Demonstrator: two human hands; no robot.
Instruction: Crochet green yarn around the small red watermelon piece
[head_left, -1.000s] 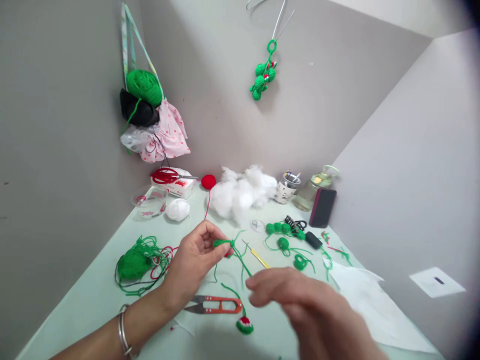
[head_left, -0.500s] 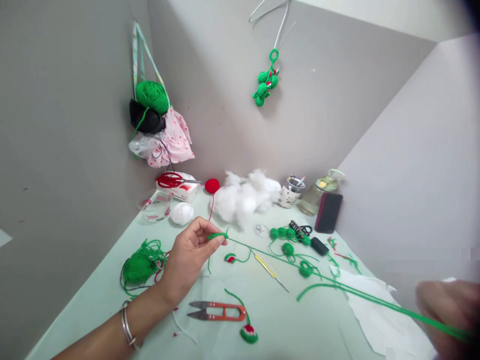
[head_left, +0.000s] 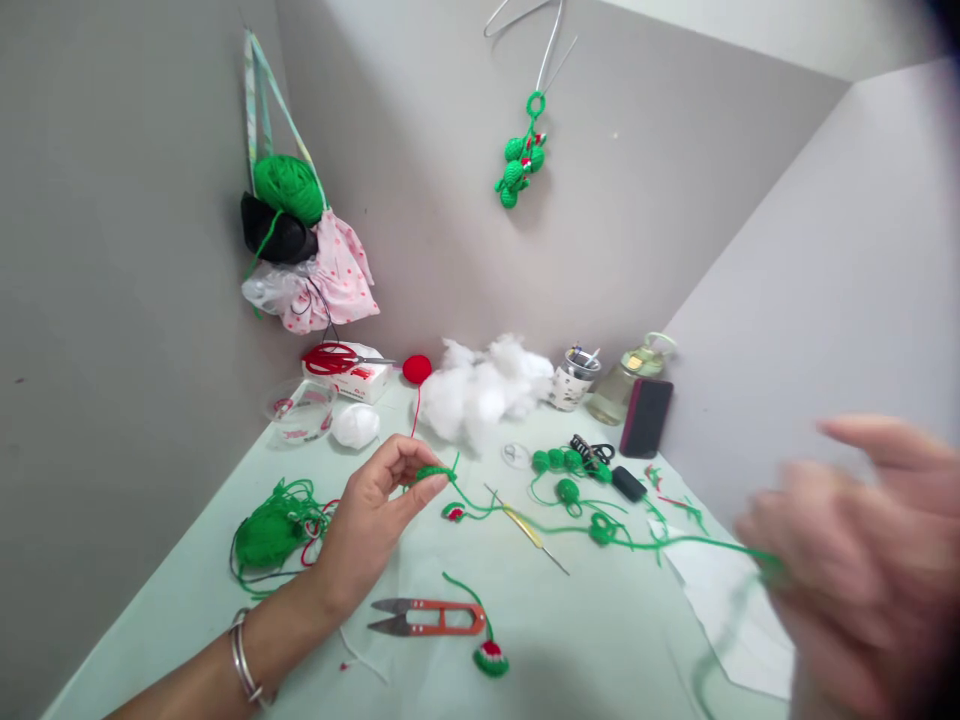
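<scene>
Left hand: fingers pinched on the green crochet piece. Piece sits between thumb and index finger, thumb on the near side, index on the far side; its middle and right end show at the fingertips, the left end is hidden in the hand. Short tail pokes up from the right end, just past the thumb tip.

Long green strand leaves near that same end and runs right, low across the desk, crossing the yellow-handled hook in view and passing the green yarn ring.

Right hand: well apart from the piece, off to the right, motion-blurred. Strand reaches its fingers and a blurred length hangs below. Fingers look partly curled, one sticks out leftward; can't tell if they're closed on the strand.

Nearby: small red-and-green piece on the desk just below the left fingertips. Orange snips nearer the body, blades pointing left, watermelon-slice piece just beside the handle end. White sheet partly behind the right hand.
</scene>
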